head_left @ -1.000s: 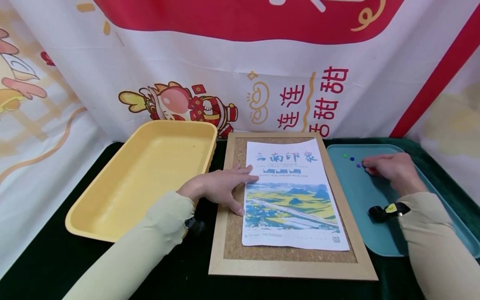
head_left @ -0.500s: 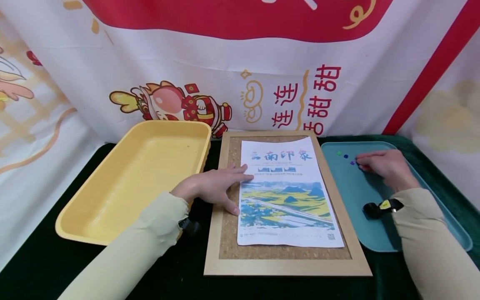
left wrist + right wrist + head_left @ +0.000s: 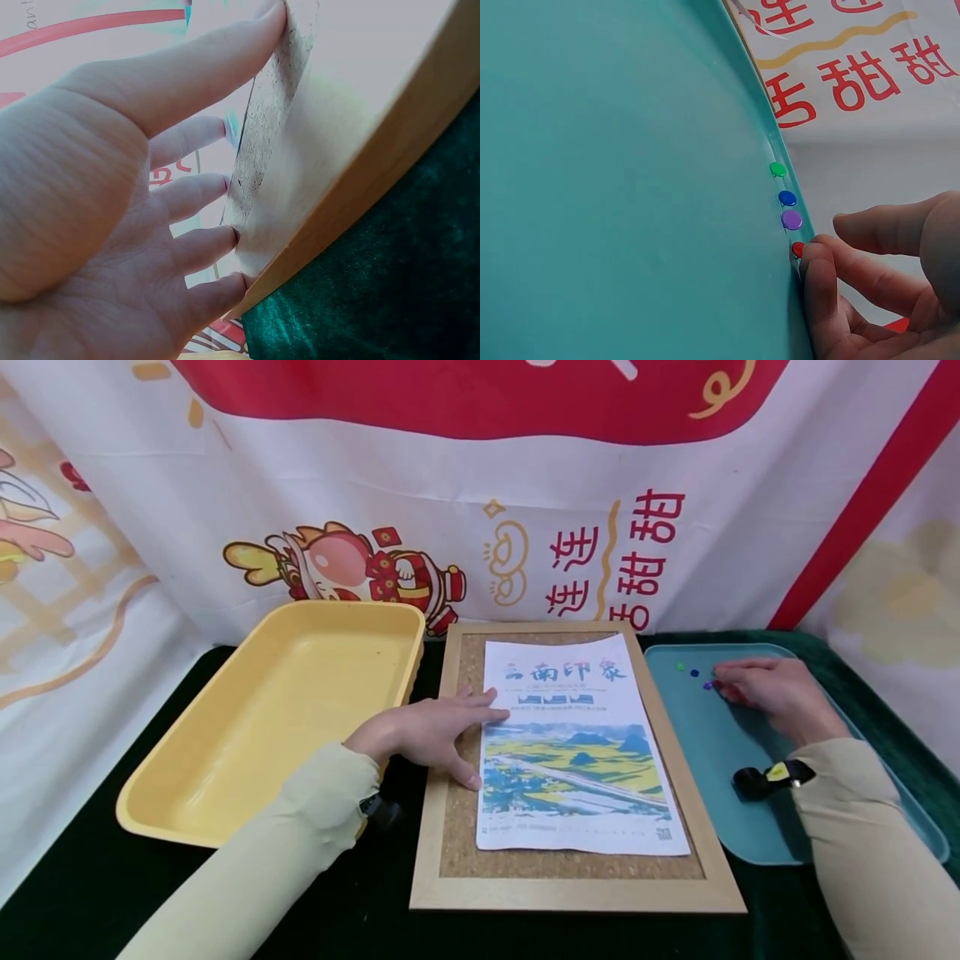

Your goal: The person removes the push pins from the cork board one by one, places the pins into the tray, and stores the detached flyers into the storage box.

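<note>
In the head view, my left hand (image 3: 420,732) spreads over the left side of a wood-framed cork board (image 3: 459,860), with fingertips on the edge of a printed landscape sheet (image 3: 577,772). In the left wrist view, its thumb lies across the cork and its fingers are extended. My right hand (image 3: 889,289) is at the far edge of a blue-green tray (image 3: 708,752). Two bent fingertips meet at a red thumbtack (image 3: 798,249), while another digit stands off from it. Beside it lie a purple thumbtack (image 3: 792,220), a blue thumbtack (image 3: 787,198) and a green thumbtack (image 3: 778,169).
A deep yellow tray (image 3: 285,718) stands left of the board. Dark green cloth (image 3: 337,902) covers the table. A printed white and red curtain (image 3: 420,468) rises directly behind everything. Black wrist cameras, one of them (image 3: 753,783) over the blue-green tray, sit at both cuffs.
The head view has shifted slightly. Both hands keep their places, the left on the board and sheet, the right at the red thumbtack.
</note>
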The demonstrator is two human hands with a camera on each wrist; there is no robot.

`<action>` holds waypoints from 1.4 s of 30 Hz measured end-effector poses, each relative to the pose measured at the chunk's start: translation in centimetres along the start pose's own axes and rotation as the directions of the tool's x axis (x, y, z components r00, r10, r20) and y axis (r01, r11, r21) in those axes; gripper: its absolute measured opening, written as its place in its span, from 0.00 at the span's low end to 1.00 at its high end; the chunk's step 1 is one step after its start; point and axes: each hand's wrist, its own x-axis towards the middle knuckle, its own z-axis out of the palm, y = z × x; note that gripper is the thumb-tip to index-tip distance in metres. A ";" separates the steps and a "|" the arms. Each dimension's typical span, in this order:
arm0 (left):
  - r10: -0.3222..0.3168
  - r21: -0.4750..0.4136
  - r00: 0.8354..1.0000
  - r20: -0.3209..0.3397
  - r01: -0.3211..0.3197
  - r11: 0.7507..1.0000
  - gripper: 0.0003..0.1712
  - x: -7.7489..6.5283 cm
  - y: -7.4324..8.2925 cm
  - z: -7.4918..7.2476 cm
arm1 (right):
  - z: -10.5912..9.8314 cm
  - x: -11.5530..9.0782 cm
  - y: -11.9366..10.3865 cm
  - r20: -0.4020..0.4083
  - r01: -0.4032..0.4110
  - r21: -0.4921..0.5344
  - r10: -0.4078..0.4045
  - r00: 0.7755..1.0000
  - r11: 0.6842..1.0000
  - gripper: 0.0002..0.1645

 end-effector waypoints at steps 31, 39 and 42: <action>0.019 0.017 1.000 -0.008 -0.019 1.000 0.50 0.4 -0.2 -0.1 | 5.4 -4.4 -7.0 0.261 0.171 0.051 -0.179 0.949 0.984 0.40; 0.004 0.017 0.999 -0.032 -0.003 1.000 0.48 0.4 -0.1 -0.2 | 6.0 -4.6 -7.0 0.231 0.178 0.038 -0.182 0.956 0.983 0.38; -0.022 -0.017 0.998 -0.065 0.021 1.000 0.48 0.5 0.1 -0.2 | 6.1 -4.8 -7.1 0.206 0.178 0.023 -0.179 0.962 0.984 0.37</action>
